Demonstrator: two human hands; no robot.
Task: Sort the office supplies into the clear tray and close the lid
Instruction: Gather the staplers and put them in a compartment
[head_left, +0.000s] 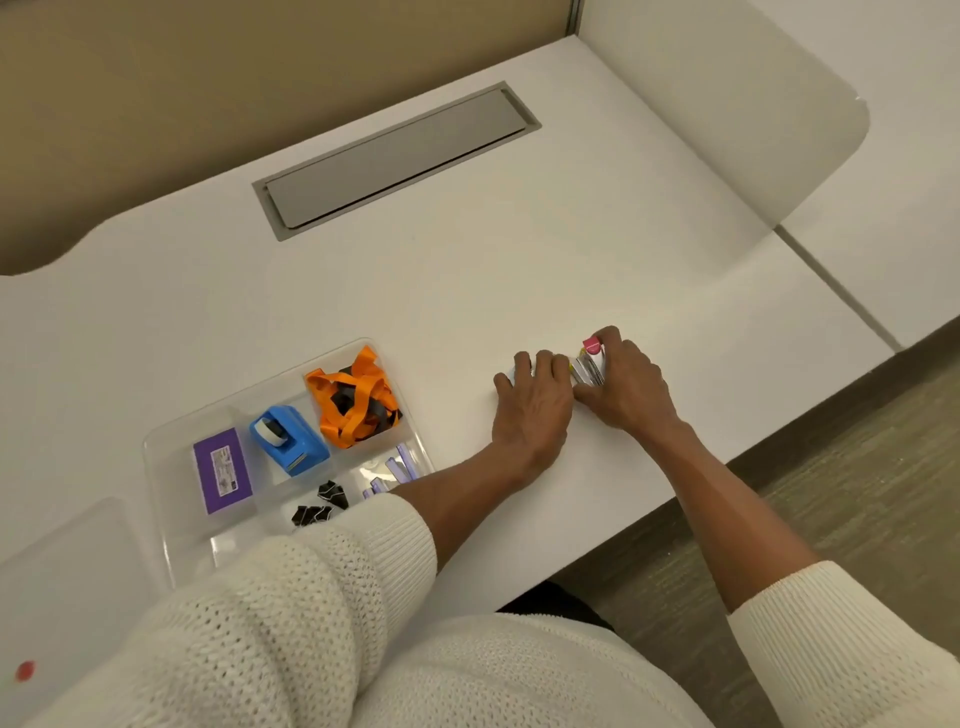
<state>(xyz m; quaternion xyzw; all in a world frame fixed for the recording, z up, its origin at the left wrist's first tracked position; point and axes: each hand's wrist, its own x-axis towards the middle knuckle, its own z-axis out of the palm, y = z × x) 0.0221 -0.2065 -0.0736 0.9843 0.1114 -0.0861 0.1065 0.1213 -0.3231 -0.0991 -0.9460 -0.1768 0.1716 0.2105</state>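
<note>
Both hands work to the right of the clear tray, gathering loose supplies. Right hand is closed around a bundle of small items with a pink end, probably to carry them over together. Left hand lies cupped over something small on the bench; its grip cannot be told. The tray holds orange lanyards, blue tape dispenser, purple box, black binder clips. The lid lies left, off. The left forearm crosses the tray's near-right compartment.

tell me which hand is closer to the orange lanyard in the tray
Left. The left hand lies on the table right of the orange lanyard, with bare desk between them; the right hand is farther right, beyond the left.
</note>
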